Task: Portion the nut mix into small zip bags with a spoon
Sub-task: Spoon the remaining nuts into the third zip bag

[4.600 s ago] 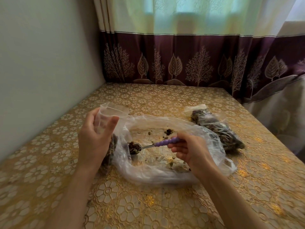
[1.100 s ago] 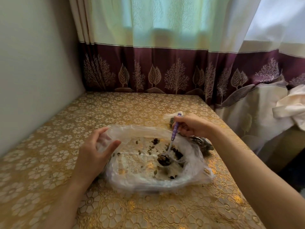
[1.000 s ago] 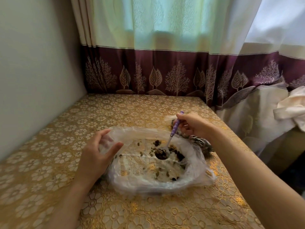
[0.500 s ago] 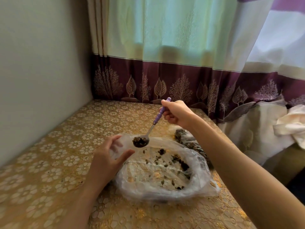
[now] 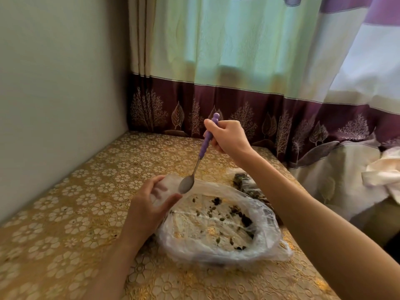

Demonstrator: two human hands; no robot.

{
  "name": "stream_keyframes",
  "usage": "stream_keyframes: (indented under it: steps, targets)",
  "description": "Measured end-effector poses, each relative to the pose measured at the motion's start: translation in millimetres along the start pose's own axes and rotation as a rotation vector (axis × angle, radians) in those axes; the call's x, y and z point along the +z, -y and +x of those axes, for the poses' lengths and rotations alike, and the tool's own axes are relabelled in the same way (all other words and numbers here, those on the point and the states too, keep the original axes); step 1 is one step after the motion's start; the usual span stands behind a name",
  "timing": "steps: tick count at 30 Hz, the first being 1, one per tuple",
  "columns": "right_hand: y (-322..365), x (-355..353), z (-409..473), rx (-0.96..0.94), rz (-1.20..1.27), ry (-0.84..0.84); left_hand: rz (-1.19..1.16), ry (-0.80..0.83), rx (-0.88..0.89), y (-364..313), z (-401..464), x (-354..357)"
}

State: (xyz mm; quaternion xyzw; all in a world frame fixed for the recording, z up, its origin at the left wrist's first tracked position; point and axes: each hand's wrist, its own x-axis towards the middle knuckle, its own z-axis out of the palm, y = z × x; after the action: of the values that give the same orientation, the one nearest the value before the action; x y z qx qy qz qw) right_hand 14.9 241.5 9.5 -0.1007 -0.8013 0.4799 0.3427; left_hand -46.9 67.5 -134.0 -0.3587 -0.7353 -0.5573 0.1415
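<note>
My left hand (image 5: 149, 206) holds a small clear zip bag (image 5: 166, 187) upright at the left rim of a big crumpled plastic bag (image 5: 266, 230). My right hand (image 5: 227, 137) grips the purple handle of a spoon (image 5: 199, 161), raised above the table. The spoon is tipped steeply, its metal bowl turned over at the small bag's mouth, showing its back. Scattered bits of nut mix (image 5: 236, 211) lie inside the big bag. Whatever sits in the small bag is hidden by my hand.
A filled bag of nut mix (image 5: 244, 182) lies behind my right forearm on the gold floral tablecloth (image 5: 86, 202). A wall runs along the left, a curtain (image 5: 238, 61) across the back. A bundle of pale cloth (image 5: 383, 169) sits beyond the table's right edge.
The spoon scooped nut mix from the big bag, rose with a full bowl and moved left to the small bag. Now it is tipped over at the bag's mouth.
</note>
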Motion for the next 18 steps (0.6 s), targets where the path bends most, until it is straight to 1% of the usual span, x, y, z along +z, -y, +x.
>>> stream_keyframes:
  steps: [4,7,11,14,18]
  targets:
    - [-25.9,-24.8,-9.8,0.048,0.104,-0.138,0.004,-0.003,-0.006,-0.2,-0.8,0.2]
    - [-50.7,-45.2,-21.1,0.141,0.087,-0.175,0.008,-0.003,-0.007,-0.5,-2.0,0.2]
    - [-79.3,-67.6,-40.4,0.286,-0.051,-0.077,0.009,0.007,-0.001,-2.0,-2.4,0.8]
    - [-93.4,-76.9,-50.8,0.344,-0.132,0.014,0.022,0.022,0.009,-3.6,-3.4,1.1]
    - [-94.2,-81.4,-59.1,0.387,-0.125,0.150,0.021,0.036,0.005,-6.1,-4.7,0.8]
